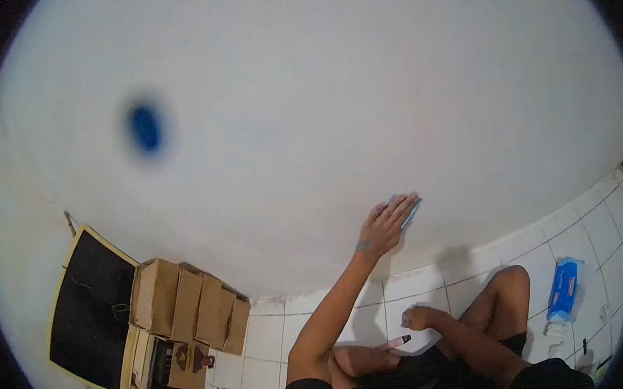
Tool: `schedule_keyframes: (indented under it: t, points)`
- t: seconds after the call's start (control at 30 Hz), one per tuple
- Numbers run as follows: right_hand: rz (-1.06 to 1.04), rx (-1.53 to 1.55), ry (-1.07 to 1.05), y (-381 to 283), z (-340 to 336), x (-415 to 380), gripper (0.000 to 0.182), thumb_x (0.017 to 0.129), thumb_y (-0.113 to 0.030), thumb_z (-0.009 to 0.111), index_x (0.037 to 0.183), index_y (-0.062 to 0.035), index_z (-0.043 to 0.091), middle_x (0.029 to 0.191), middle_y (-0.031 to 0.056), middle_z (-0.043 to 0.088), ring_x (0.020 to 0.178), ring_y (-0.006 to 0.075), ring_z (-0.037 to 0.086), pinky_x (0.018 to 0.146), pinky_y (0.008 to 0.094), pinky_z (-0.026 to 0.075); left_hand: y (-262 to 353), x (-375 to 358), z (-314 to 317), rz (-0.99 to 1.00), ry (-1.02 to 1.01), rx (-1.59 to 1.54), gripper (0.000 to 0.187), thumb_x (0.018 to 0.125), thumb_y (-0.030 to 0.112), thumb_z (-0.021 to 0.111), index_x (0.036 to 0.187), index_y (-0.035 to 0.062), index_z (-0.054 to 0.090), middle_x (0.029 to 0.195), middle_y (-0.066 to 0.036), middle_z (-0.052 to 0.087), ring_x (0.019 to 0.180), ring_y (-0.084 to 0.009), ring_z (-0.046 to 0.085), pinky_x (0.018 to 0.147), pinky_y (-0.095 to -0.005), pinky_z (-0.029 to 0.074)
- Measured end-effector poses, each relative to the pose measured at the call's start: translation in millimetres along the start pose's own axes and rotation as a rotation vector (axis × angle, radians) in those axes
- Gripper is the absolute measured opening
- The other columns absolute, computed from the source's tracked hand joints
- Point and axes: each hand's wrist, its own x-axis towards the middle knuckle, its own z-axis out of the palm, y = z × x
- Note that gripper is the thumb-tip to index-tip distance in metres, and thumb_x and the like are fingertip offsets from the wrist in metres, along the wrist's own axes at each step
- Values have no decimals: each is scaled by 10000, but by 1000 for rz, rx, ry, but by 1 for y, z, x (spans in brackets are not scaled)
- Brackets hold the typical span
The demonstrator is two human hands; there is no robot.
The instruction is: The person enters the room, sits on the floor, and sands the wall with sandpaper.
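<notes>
Here, left hand point(388, 224) flat over cloth point(412, 215)

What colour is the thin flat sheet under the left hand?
The thin flat sheet is light blue, in the head view.

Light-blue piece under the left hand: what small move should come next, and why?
Probably a short sideways slide of the light-blue piece along the white wall, held flat. The left hand lies over it with fingers extended, its edge shows beyond them, and bare wall lies on both sides, so there seems to be room.
</notes>
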Motion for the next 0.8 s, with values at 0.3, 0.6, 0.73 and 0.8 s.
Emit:
schedule_keyframes:
  t: [0.3, 0.6, 0.73, 0.8]
  points:
    - [-13, -81, -58, 1, 1, 6, 438, 931, -393, 448, 1089, -27, 629, 1140, 218, 619, 1080, 388, 578, 950, 501, 434, -68, 119, -95, -470, 398, -47, 581, 966, 290, 396, 1486, 63, 266, 1564, -114, 204, 1453, -329, 123, 1140, -551, -1]
    - [15, -86, -149, -21, -26, -13, 423, 922, -369, 444, 1085, -21, 621, 1141, 223, 611, 1082, 392, 569, 953, 501, 427, 60, 0, 53, -536, 213, -31, 550, 924, 374, 515, 1413, 132, 441, 1491, -43, 374, 1410, -229, 268, 1127, -538, 125]
    - [27, -20, -39, -4, 1, -5, 403, 925, -372, 457, 1032, -24, 628, 1068, 212, 639, 1028, 408, 588, 910, 507, 446, 11, 53, 10, -525, 323, 54, 613, 961, 311, 403, 1491, 57, 229, 1576, -112, 140, 1463, -305, 53, 1129, -577, -53]
    - [24, -10, -89, -6, -1, -5, 387, 926, -354, 452, 1060, -33, 625, 1106, 193, 635, 1059, 395, 580, 933, 506, 443, -25, 105, -48, -599, 424, -10, 590, 971, 308, 367, 1491, 59, 235, 1576, -106, 150, 1466, -289, 42, 1132, -558, -73]
